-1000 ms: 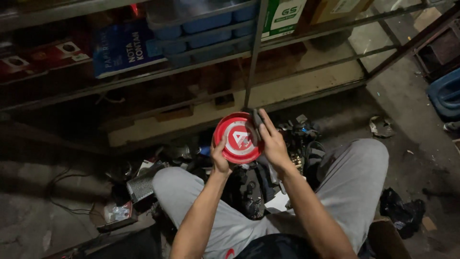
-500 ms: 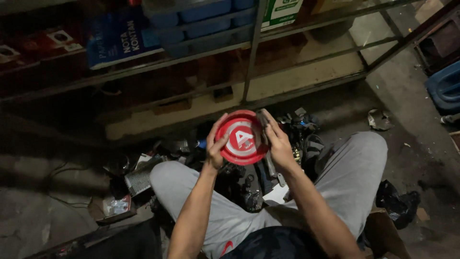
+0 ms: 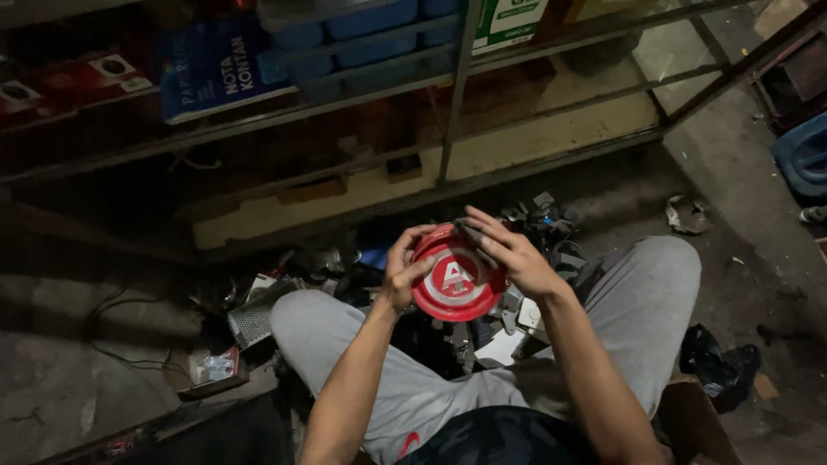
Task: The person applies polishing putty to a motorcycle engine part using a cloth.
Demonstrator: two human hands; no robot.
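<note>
A round red lid with a white ring and white emblem is held up in front of me, above my knees. My left hand grips its left rim with the thumb over the face. My right hand lies across its upper right edge, fingers pressing a small dark object against the rim; what that object is stays unclear. I sit on the floor in grey trousers, knees spread.
A metal shelf frame stands ahead with blue boxes and blue tubs. Scrap parts and a mesh piece litter the floor between my legs. A black bag lies at right, and a blue container sits far right.
The red lid and both hands have dropped slightly lower and nearer to me. My right hand's fingers have shifted across the lid's top edge.
</note>
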